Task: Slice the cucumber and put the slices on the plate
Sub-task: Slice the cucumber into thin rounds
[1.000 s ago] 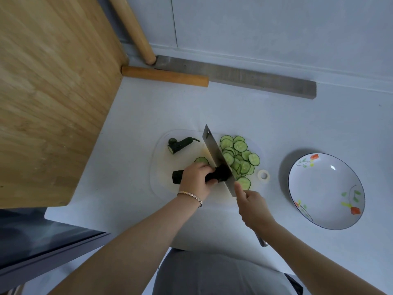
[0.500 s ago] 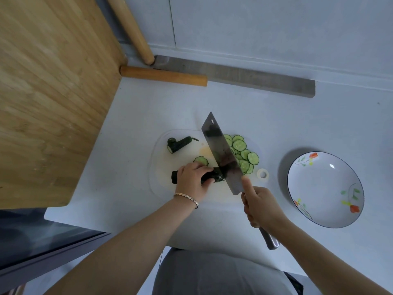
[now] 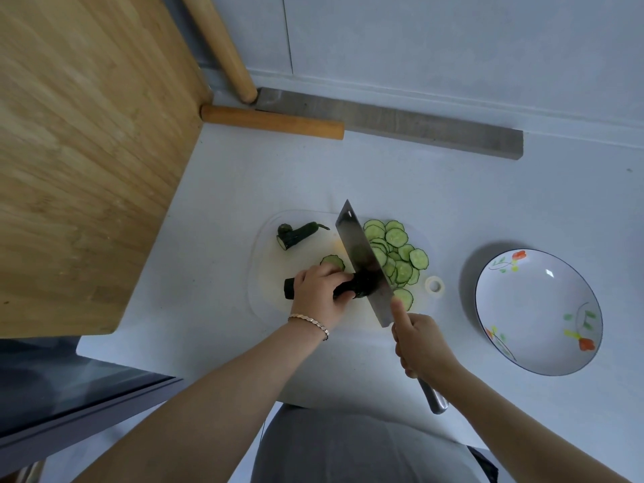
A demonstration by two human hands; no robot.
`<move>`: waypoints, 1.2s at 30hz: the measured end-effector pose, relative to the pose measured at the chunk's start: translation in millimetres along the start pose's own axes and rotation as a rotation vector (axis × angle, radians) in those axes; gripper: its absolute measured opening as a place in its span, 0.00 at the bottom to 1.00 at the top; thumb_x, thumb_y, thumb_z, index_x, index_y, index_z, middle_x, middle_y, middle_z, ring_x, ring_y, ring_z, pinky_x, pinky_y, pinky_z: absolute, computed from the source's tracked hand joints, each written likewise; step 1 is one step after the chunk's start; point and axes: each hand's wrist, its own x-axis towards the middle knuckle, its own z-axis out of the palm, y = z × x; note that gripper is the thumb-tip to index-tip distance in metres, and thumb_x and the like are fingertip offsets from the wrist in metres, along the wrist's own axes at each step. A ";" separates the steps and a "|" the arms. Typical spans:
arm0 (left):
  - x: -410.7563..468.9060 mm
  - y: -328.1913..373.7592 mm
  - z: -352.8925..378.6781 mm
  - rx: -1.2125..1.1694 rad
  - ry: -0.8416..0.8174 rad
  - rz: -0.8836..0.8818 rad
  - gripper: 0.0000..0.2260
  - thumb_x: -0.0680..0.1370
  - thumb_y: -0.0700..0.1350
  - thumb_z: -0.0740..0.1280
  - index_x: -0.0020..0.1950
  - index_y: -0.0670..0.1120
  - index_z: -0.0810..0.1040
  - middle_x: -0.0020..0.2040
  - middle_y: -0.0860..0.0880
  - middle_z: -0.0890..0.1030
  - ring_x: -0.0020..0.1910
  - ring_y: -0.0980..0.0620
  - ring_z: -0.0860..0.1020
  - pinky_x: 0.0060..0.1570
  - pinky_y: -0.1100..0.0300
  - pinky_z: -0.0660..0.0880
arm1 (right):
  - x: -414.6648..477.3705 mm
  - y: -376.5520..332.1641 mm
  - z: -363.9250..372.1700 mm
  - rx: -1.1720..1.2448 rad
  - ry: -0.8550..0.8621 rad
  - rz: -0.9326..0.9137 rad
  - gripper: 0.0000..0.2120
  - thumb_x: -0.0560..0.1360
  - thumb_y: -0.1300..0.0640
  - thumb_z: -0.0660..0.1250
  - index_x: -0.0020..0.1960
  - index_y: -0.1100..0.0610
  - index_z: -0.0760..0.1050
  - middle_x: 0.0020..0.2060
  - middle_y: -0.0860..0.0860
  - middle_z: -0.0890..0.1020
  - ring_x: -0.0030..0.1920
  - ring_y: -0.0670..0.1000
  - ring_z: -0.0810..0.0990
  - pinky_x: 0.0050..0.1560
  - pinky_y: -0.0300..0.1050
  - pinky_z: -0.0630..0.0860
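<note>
One cucumber [image 3: 362, 286] lies crosswise on the board [image 3: 265, 273], and the left hand [image 3: 320, 294] curls over it, gripping it. The knife [image 3: 360, 256] leans with its edge at the cucumber's right end. The right hand [image 3: 421, 346] wraps the handle, one finger laid up the blade. Slices [image 3: 395, 251] are heaped right of the blade, and an end piece [image 3: 296, 233] sits far left. The plate [image 3: 536, 308] stands well right on the counter [image 3: 453, 190].

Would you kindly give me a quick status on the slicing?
Left hand holds cucumber on board. Right hand grips knife, blade at cucumber. Slices piled beside blade, none on plate. Nothing blocking.
</note>
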 end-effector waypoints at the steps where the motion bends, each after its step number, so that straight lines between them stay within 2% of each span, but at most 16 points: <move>1: -0.2 -0.3 -0.2 0.005 -0.003 -0.004 0.11 0.70 0.43 0.71 0.52 0.49 0.81 0.49 0.48 0.80 0.51 0.45 0.75 0.56 0.54 0.62 | 3.6 0.7 3.6 -0.013 0.009 -0.004 0.27 0.77 0.37 0.53 0.31 0.58 0.61 0.22 0.51 0.65 0.22 0.51 0.63 0.25 0.39 0.64; 5: -0.2 -0.7 0.1 0.004 0.002 -0.001 0.11 0.70 0.44 0.71 0.51 0.49 0.81 0.49 0.49 0.80 0.51 0.46 0.75 0.54 0.56 0.61 | 9.1 0.6 10.9 -0.036 0.025 -0.033 0.27 0.76 0.34 0.52 0.33 0.57 0.61 0.27 0.54 0.64 0.28 0.52 0.62 0.34 0.46 0.63; 8: 0.0 -1.5 1.5 -0.021 0.023 0.000 0.10 0.69 0.43 0.72 0.50 0.47 0.82 0.49 0.48 0.81 0.50 0.45 0.76 0.53 0.55 0.62 | 8.9 0.0 3.7 0.032 0.034 -0.007 0.27 0.76 0.36 0.53 0.33 0.58 0.63 0.25 0.53 0.66 0.25 0.52 0.64 0.28 0.41 0.64; 11: 0.2 -0.7 1.2 -0.044 0.030 -0.011 0.10 0.69 0.42 0.72 0.49 0.46 0.82 0.50 0.47 0.81 0.51 0.45 0.75 0.55 0.56 0.61 | 2.0 -5.5 -10.2 0.111 0.019 -0.001 0.27 0.77 0.37 0.54 0.29 0.57 0.61 0.19 0.48 0.64 0.19 0.48 0.61 0.24 0.36 0.61; 15: 1.4 -0.1 1.5 -0.063 0.038 0.002 0.09 0.67 0.41 0.74 0.47 0.45 0.82 0.47 0.46 0.82 0.48 0.42 0.77 0.54 0.51 0.65 | -9.0 -10.9 -21.6 0.165 -0.035 -0.006 0.27 0.78 0.38 0.54 0.28 0.55 0.58 0.16 0.45 0.60 0.17 0.47 0.57 0.24 0.35 0.57; 25: 1.5 -3.3 4.3 -0.046 0.036 0.015 0.09 0.66 0.41 0.75 0.45 0.45 0.83 0.46 0.46 0.82 0.47 0.42 0.77 0.53 0.48 0.67 | -10.8 -10.0 -13.8 0.095 -0.044 0.005 0.26 0.77 0.37 0.54 0.30 0.56 0.59 0.18 0.47 0.61 0.20 0.49 0.58 0.24 0.35 0.58; 27: 1.1 -3.3 5.1 -0.051 0.045 0.011 0.09 0.65 0.40 0.75 0.45 0.45 0.83 0.46 0.46 0.82 0.47 0.42 0.77 0.53 0.48 0.66 | -11.0 -7.1 -11.4 0.049 -0.027 -0.023 0.26 0.77 0.37 0.53 0.30 0.57 0.60 0.18 0.48 0.63 0.20 0.50 0.60 0.24 0.37 0.61; 31: 3.6 -2.8 5.5 -0.039 0.059 0.005 0.09 0.66 0.40 0.75 0.45 0.46 0.83 0.45 0.46 0.83 0.46 0.42 0.77 0.52 0.50 0.66 | -1.5 -3.2 -1.3 -0.033 0.019 -0.057 0.26 0.75 0.35 0.53 0.33 0.57 0.60 0.25 0.53 0.63 0.27 0.52 0.62 0.34 0.46 0.61; 36: 3.3 -3.5 5.0 -0.034 0.047 0.015 0.09 0.68 0.42 0.73 0.47 0.46 0.83 0.48 0.48 0.82 0.49 0.44 0.76 0.52 0.54 0.63 | 9.4 2.1 14.5 -0.044 0.048 -0.049 0.26 0.75 0.34 0.54 0.33 0.56 0.59 0.27 0.53 0.63 0.29 0.53 0.62 0.34 0.47 0.62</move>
